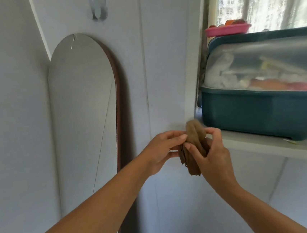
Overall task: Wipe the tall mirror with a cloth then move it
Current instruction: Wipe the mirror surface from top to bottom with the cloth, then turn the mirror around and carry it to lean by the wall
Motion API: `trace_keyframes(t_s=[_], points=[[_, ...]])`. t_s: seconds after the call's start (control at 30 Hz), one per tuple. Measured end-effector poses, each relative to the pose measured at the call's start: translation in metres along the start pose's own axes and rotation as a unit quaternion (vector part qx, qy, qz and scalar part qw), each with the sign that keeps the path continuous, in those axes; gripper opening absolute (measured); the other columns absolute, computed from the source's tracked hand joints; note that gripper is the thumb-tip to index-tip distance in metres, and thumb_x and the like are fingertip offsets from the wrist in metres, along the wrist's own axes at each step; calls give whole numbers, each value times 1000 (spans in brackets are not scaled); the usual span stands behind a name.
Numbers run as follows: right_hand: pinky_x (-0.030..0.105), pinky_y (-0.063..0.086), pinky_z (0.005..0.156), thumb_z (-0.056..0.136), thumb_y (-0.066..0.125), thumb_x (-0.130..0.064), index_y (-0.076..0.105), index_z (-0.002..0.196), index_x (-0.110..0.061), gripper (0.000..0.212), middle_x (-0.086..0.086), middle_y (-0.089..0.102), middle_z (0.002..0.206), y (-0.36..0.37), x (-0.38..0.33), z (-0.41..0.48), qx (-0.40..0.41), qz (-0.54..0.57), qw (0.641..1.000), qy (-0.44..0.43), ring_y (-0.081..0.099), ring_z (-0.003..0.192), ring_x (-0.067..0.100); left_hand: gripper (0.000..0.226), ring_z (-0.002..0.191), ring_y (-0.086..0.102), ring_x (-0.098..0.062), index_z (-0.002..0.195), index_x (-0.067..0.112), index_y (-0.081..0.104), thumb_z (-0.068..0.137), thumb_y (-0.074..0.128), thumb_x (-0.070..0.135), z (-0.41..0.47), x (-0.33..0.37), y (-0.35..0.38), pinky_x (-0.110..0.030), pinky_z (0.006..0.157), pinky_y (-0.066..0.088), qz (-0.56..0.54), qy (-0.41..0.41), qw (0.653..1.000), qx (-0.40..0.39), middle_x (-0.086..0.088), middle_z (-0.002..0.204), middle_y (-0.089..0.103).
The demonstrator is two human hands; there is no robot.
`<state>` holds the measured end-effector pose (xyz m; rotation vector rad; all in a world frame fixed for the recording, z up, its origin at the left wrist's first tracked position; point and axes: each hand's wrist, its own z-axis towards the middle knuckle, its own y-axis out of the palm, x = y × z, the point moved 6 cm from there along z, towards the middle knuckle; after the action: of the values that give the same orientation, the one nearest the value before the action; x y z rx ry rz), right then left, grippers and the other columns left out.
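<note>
Brown cloth, bunched and folded, is held between both hands in front of the white wall: left hand pinches its left edge with thumb and fingers closed on it, right hand grips its right side likewise. The tall mirror, arch-topped with a brown frame, leans against the wall to the left of the grip, apart from the hands. To the right of the grip and just above it, a teal lidded bin sits on a white shelf, a pink tray behind it.

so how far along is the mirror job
Early. Done: only that the brown cloth has been picked up. In hand: the left hand and right hand both grip it, bunching it, apart from the glass. Left: the tall mirror leans against the wall, not yet wiped or moved.
</note>
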<state>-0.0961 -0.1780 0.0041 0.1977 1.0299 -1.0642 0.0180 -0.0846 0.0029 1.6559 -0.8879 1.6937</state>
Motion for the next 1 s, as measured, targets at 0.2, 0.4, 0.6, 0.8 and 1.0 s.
trace_keyframes(t_s=[0.2,0.4,0.6,0.8,1.0], points=[[36,52,53,83,69,-43,34,121,-30,53,-5,63,76,-48,9,53,74,-108,989,-74,62,61,16,30,114,70,-25,124,3,68,103,54,18,40,23,33,-39,107,52,-21,4,999,43,-13,120,74],[36,46,61,85,67,-36,59,109,-16,32,7,69,84,-30,30,79,3,-300,937,-176,59,76,29,23,107,72,-22,118,9,69,102,57,21,36,22,27,-24,85,60,24,-29,994,105,-8,116,76],[42,40,86,97,31,-51,41,141,-22,53,8,53,125,-15,38,87,-113,-484,861,-109,44,111,32,23,100,72,-20,118,12,68,103,55,22,19,21,-2,-25,84,58,88,-26,976,196,-4,113,74],[42,42,80,88,56,-47,60,114,-16,41,11,53,110,-22,-2,79,-11,-421,897,-133,49,99,30,18,94,72,-17,114,13,70,102,57,18,6,28,-20,-18,72,57,124,5,967,223,-3,110,74],[39,44,92,93,53,-41,58,116,-25,28,-3,55,117,12,-41,69,-69,-234,949,-201,52,109,19,13,83,72,-7,104,16,71,100,59,20,-16,60,-54,-9,65,53,204,100,930,289,1,102,74]])
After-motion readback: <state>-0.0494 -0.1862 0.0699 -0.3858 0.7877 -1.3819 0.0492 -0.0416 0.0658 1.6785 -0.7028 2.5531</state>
